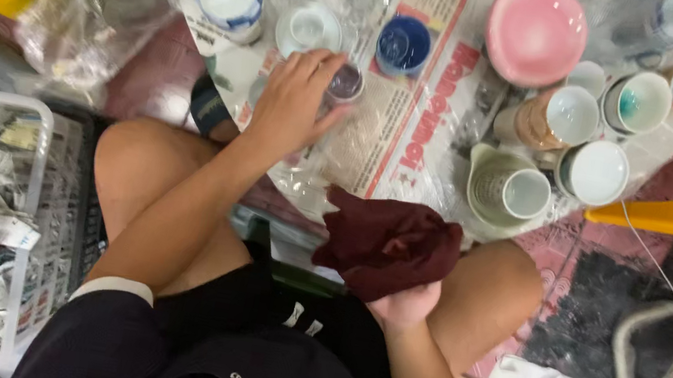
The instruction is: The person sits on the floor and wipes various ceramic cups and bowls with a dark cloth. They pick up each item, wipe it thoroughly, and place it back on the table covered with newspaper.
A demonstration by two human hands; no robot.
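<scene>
a: logging item one: small clear drinking glass with a purplish tint, upright on the newspaper sheet under clear plastic, mouth up, long axis vertical.

b: we note our left hand curled over it, fingers closing on the rim. our right hand clenches a crumpled dark maroon cloth over the lap.

a: progress, as we judge it: glass not yet lifted; the cloth is nowhere near it. white cups stand alongside.
</scene>
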